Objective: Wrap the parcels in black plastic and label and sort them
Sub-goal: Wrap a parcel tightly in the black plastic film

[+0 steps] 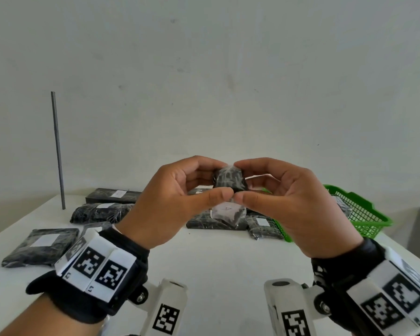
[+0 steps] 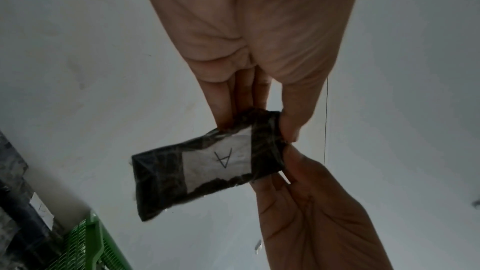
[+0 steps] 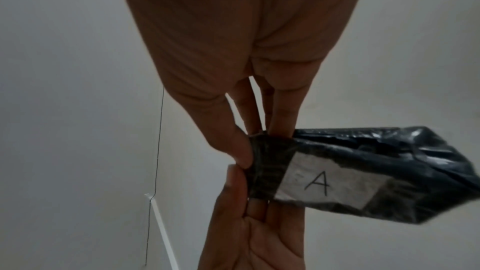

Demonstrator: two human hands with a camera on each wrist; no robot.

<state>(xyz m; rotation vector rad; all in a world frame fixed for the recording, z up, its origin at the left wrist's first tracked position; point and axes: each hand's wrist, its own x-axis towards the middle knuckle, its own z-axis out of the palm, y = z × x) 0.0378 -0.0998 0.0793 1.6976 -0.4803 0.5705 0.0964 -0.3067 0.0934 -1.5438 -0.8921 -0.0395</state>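
I hold a small parcel [image 1: 229, 181] wrapped in black plastic up in the air above the white table [image 1: 209, 265]. Its white label [image 2: 221, 161] bears a hand-written "A". My left hand [image 1: 211, 183] pinches one end of the parcel between thumb and fingers. My right hand [image 1: 243, 181] pinches the same end from the other side, and the two thumb tips nearly touch. In the right wrist view the parcel [image 3: 363, 171] juts out to the right of both hands, its label [image 3: 324, 184] facing the camera.
Several black-wrapped, labelled parcels lie on the table: at the left [image 1: 40, 246], back left [image 1: 100, 212], and behind my hands [image 1: 216, 223]. A green mesh basket [image 1: 364, 214] stands at the right. A grey rod [image 1: 58, 151] stands upright at back left.
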